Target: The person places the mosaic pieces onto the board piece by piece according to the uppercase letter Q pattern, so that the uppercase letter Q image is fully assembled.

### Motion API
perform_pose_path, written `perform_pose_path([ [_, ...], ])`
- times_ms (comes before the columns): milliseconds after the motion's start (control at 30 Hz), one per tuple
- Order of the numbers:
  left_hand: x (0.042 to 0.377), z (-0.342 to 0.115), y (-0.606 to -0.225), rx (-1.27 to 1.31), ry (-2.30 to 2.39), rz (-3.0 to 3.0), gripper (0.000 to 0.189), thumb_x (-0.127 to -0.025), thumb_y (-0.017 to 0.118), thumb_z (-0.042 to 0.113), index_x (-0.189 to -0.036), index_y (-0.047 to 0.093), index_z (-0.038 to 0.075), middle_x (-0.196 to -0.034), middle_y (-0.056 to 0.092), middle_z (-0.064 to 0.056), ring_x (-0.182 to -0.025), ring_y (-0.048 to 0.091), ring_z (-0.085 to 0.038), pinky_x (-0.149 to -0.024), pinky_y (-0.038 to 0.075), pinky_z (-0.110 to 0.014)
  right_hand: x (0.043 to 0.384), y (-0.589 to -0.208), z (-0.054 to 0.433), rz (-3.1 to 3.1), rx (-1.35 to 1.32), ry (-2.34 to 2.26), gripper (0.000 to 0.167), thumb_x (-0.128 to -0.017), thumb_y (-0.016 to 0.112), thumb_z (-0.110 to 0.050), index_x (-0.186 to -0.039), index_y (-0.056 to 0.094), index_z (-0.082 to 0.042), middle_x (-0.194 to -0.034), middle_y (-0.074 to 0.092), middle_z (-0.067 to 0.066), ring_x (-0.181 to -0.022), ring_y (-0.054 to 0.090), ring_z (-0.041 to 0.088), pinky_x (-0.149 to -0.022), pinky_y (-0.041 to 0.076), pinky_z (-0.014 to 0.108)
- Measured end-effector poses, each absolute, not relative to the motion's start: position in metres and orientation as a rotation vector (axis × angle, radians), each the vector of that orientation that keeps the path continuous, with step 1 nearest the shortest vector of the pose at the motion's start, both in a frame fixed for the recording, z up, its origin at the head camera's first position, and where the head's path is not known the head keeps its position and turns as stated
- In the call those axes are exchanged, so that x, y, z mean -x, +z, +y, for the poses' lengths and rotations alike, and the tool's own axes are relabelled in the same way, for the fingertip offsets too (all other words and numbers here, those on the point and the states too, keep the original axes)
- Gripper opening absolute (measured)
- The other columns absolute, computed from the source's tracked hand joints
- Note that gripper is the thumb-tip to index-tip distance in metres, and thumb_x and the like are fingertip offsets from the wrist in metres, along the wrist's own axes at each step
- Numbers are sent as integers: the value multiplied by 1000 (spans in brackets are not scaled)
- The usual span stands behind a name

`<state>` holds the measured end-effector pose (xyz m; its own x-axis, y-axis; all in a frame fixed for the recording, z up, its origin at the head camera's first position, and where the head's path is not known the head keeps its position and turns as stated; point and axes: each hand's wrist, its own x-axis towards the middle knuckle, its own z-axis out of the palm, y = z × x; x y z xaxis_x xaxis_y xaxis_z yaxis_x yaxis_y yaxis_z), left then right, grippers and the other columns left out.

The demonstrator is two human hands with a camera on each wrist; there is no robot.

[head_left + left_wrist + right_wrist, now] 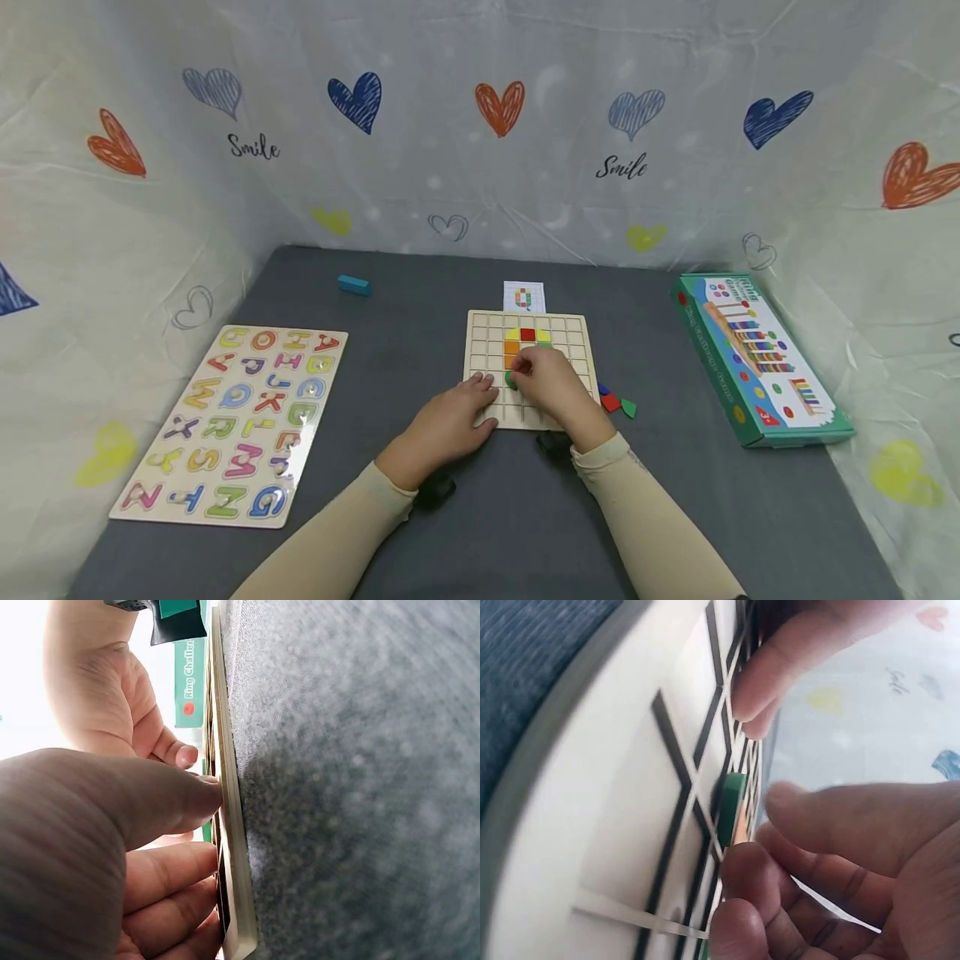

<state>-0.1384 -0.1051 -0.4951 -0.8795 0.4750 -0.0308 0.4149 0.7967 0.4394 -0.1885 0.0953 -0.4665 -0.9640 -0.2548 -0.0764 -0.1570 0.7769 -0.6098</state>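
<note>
A wooden grid board lies flat, with red, orange, yellow and green pieces set in its squares. My left hand rests on the board's near left corner, its thumb along the edge and the other fingers on top. Over the middle of the grid is my right hand, fingers bent and tips close to the board. A green piece sits in a square beside these fingertips, below the orange squares. I cannot tell whether the right fingers pinch a piece.
Behind the board lies a pattern card. Loose pieces, including a red one, are at its right. An alphabet board lies left, a green game box right, and a blue block toward the back.
</note>
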Motion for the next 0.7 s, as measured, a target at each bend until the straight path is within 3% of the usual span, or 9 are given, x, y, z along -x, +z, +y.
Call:
perform_pose_path([
  [233, 139, -106, -493, -731, 651, 2846, 53, -105, 74, 30, -152, 65, 8, -166, 54, -11, -159, 46, -28, -125, 46, -52, 188, -469, 94, 2820, 443, -875, 7, -93, 83, -6, -99, 80, -3, -96, 71, 9, -84, 62, 21, -82, 59, 42],
  [700, 139, -105, -494, -724, 641, 2844, 53, -106, 73, 31, -153, 65, 9, -167, 53, -10, -160, 45, -27, -125, 46, -52, 186, -473, 94, 2903, 503, -817, 9, -95, 81, -1, -103, 83, -5, -103, 73, 9, -88, 66, 23, -87, 62, 42],
])
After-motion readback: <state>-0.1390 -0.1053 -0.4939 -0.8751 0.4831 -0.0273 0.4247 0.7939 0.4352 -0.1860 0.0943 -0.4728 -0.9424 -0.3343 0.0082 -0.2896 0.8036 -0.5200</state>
